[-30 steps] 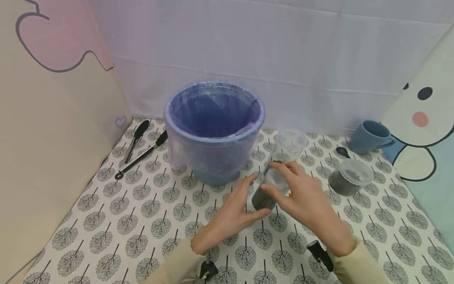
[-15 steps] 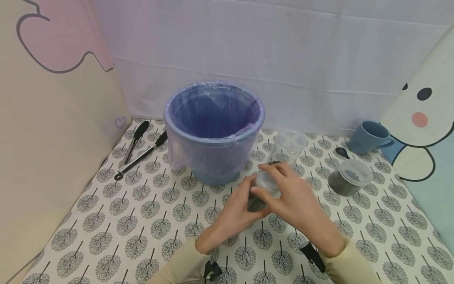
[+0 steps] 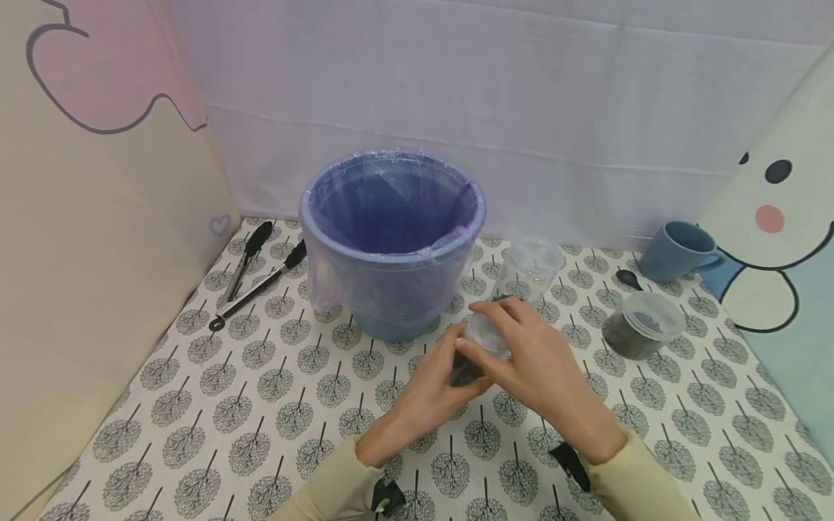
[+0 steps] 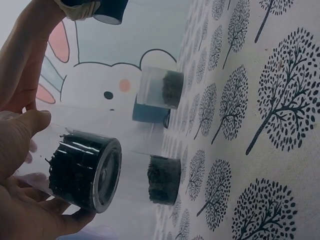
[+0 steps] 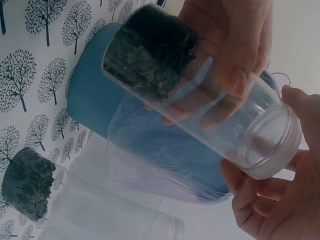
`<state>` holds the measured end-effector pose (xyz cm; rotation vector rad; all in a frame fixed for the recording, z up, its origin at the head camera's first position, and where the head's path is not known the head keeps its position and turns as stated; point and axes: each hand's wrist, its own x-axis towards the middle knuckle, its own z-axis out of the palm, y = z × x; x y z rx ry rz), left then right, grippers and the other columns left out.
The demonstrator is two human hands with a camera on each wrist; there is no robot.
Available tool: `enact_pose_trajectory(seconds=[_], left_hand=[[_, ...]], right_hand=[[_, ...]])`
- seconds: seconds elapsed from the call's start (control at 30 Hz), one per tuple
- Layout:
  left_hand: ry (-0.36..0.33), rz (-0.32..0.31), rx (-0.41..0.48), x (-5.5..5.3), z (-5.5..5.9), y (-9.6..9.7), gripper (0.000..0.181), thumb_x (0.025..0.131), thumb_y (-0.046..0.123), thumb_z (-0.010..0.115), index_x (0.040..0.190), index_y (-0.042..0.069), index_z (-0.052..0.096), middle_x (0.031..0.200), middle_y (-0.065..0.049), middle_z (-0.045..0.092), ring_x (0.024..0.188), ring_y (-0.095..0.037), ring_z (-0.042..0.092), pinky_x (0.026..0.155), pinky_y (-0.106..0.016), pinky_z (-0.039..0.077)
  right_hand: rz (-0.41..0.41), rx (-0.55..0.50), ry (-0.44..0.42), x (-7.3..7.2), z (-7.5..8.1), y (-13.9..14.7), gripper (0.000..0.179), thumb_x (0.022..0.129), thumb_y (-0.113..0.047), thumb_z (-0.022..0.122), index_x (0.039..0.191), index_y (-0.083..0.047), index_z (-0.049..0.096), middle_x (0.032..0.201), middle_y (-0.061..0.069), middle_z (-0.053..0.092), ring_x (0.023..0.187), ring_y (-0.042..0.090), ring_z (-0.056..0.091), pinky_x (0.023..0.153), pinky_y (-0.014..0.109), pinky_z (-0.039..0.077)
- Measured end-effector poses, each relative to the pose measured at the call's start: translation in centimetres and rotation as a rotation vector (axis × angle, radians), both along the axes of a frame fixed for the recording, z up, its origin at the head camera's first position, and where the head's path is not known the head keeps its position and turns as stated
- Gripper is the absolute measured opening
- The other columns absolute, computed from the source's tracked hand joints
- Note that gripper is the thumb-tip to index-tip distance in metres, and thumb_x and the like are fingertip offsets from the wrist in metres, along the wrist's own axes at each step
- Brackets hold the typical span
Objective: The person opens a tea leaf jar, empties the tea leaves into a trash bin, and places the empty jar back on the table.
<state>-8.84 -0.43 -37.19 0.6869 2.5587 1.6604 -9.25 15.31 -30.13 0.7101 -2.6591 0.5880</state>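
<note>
A tall clear jar, partly filled with dark dried leaves, is held tilted above the table. My left hand grips the jar's body, fingers and thumb curled round it. With fingertips and thumb, my right hand holds the pale lid at its top. The lid is still on the jar. In the left wrist view the jar's round base shows, off the cloth. Behind it stands a similar clear lidded jar with dark leaves at the bottom.
A blue bin lined with a clear bag stands left of the jars. Two tongs lie at the far left. On the right are a shorter lidded jar, a dark spoon and a blue mug.
Both hands have come together on the jar. It has been raised and brought slightly left and nearer, and the left fingers now wrap it while the right fingers have reached its lid.
</note>
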Motion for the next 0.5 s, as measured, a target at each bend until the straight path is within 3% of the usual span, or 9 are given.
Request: enact_pose_trajectory(seconds=[0.17,0.5], left_hand=[[-0.024,-0.031,0.023,0.0,0.1,-0.3,0.07,0.088,0.027,0.072,0.146,0.012,0.036,0.138,-0.008,0.051,0.124,-0.023,0.052,0.104,-0.046,0.044],[0.024,-0.09,0.017,-0.3,0.1,-1.0,0.068,0.089,0.028,0.071,0.146,0.015,0.035,0.137,-0.007,0.052,0.123,-0.022,0.054,0.103,-0.043,0.046]], right_hand=[[0.023,-0.01,0.03,-0.4,-0.2,0.1,0.05,0.084,-0.042,0.073,0.121,-0.009,0.066,0.108,0.012,0.065,0.088,0.022,0.06,0.061,0.031,0.056],[0.109,-0.08,0.056,-0.8,-0.5,0.1,0.048,0.082,-0.03,0.077,0.119,-0.002,0.068,0.104,0.016,0.065,0.091,0.025,0.059,0.065,0.029,0.057]])
